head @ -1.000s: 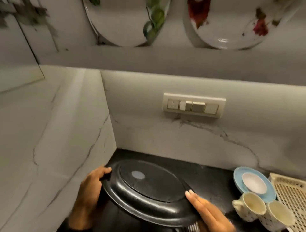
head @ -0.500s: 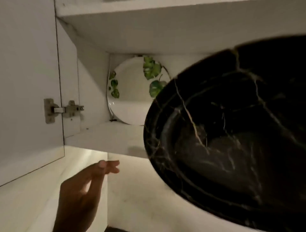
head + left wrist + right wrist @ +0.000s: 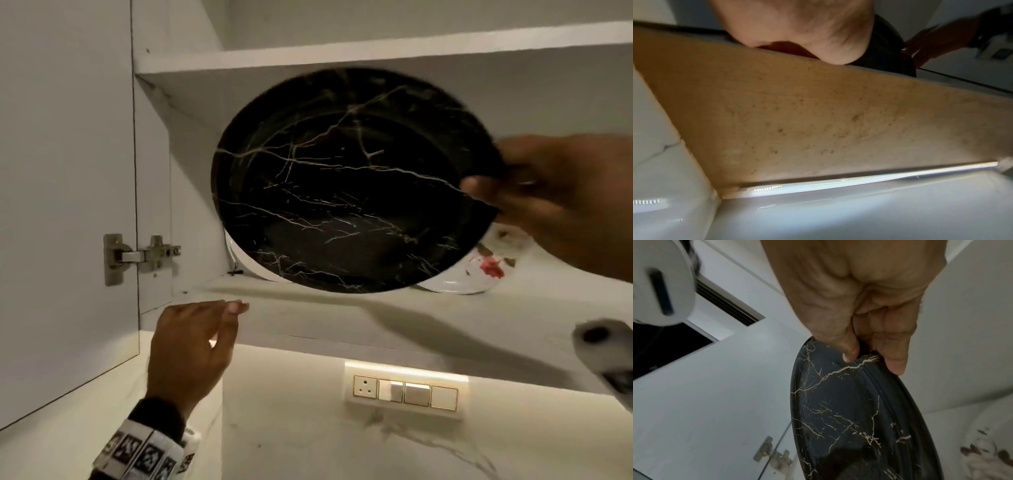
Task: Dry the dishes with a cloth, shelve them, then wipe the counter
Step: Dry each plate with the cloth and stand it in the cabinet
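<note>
At the left, the cabinet door (image 3: 65,192) is seen swung open on its hinge (image 3: 142,255). Just right of it and below the shelf edge, the left hand (image 3: 193,346) is held with fingers loosely extended and nothing gripped; its fingertips (image 3: 238,306) lie near the front lip of the lower shelf (image 3: 308,308), whether touching cannot be told. Further right, the black marbled plate (image 3: 352,185) is held on edge, tilted, its face toward the camera and its lower rim just above the shelf. It stands in front of a white plate (image 3: 245,265), of which only a sliver shows at its lower left, and a floral plate (image 3: 489,263) at its lower right. At the far right, the right hand (image 3: 561,202) pinches the plate's right rim, thumb (image 3: 849,352) on the face and fingers behind. The plate thus extends leftward from the grip, so the coming move is judged to turn on lowering the rim to the shelf and leaning the plate back; the left hand is nearer the free edge.
</note>
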Available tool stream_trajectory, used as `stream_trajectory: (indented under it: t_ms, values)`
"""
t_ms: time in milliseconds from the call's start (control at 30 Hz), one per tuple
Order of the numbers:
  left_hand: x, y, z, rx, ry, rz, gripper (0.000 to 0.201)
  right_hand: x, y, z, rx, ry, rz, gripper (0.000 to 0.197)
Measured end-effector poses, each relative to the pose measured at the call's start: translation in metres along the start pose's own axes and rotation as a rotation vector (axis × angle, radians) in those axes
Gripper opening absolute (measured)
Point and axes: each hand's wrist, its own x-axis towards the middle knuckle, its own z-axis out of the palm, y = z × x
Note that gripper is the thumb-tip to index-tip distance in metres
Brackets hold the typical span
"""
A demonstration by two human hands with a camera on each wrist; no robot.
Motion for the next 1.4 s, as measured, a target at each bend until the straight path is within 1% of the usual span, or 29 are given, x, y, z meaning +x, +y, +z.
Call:
stream_trajectory:
  t_ms: [67, 100, 167, 267, 333, 433, 500, 567, 667, 700, 767, 833, 867, 967, 1100, 1300, 1400]
  values:
    - [-0.002, 0.003, 0.003, 0.026, 0.058, 0.014, 0.048, 0.036, -0.004, 0.024, -0.091, -0.005, 0.023, 0.033]
    - [-0.002, 0.003, 0.004, 0.037, 0.083, 0.025, 0.046, 0.056, 0.007, 0.038, -0.130, 0.000, 0.003, 0.031]
    - [-0.002, 0.001, 0.005, 0.034, 0.127, 0.057, 0.042, 0.087, 0.021, 0.064, -0.174, -0.071, 0.036, 0.026]
    - [-0.003, -0.005, 0.011, 0.071, 0.174, 0.106, 0.043, 0.126, 0.033, 0.094, -0.154, -0.148, 0.073, 0.026]
    - [-0.002, -0.010, 0.014, 0.090, 0.217, 0.139, 0.044, 0.148, 0.040, 0.110, -0.114, -0.163, 0.127, 0.028]
    - [0.000, -0.015, 0.019, 0.093, 0.289, 0.186, 0.045, 0.173, 0.048, 0.131, -0.088, -0.179, 0.184, 0.022]
    - [0.000, -0.017, 0.022, 0.089, 0.325, 0.208, 0.046, 0.186, 0.054, 0.144, -0.082, -0.205, 0.213, 0.024]
    - [0.001, -0.020, 0.025, 0.087, 0.353, 0.229, 0.047, 0.197, 0.059, 0.156, -0.049, -0.224, 0.249, 0.031]
    - [0.002, -0.022, 0.029, 0.075, 0.381, 0.249, 0.051, 0.213, 0.066, 0.169, -0.067, -0.227, 0.281, 0.047]
    - [0.001, -0.022, 0.029, 0.074, 0.385, 0.254, 0.051, 0.218, 0.068, 0.172, -0.044, -0.235, 0.302, 0.049]
    - [0.001, -0.023, 0.030, 0.080, 0.386, 0.262, 0.052, 0.228, 0.073, 0.176, 0.016, -0.275, 0.352, 0.038]
    - [0.001, -0.024, 0.030, 0.085, 0.382, 0.267, 0.053, 0.232, 0.073, 0.177, -0.009, -0.309, 0.377, 0.026]
    - [0.001, -0.024, 0.030, 0.088, 0.381, 0.269, 0.053, 0.234, 0.075, 0.177, -0.038, -0.320, 0.374, 0.026]
    - [0.001, -0.025, 0.030, 0.093, 0.382, 0.268, 0.053, 0.237, 0.081, 0.179, -0.108, -0.337, 0.365, 0.036]
    - [0.001, -0.024, 0.029, 0.094, 0.383, 0.271, 0.052, 0.237, 0.086, 0.182, -0.305, -0.343, 0.308, 0.047]
    - [0.001, -0.024, 0.029, 0.099, 0.383, 0.273, 0.052, 0.241, 0.082, 0.189, -0.423, -0.267, 0.256, 0.046]
    - [0.001, -0.025, 0.030, 0.090, 0.378, 0.268, 0.054, 0.241, 0.079, 0.193, -0.432, -0.246, 0.234, 0.042]
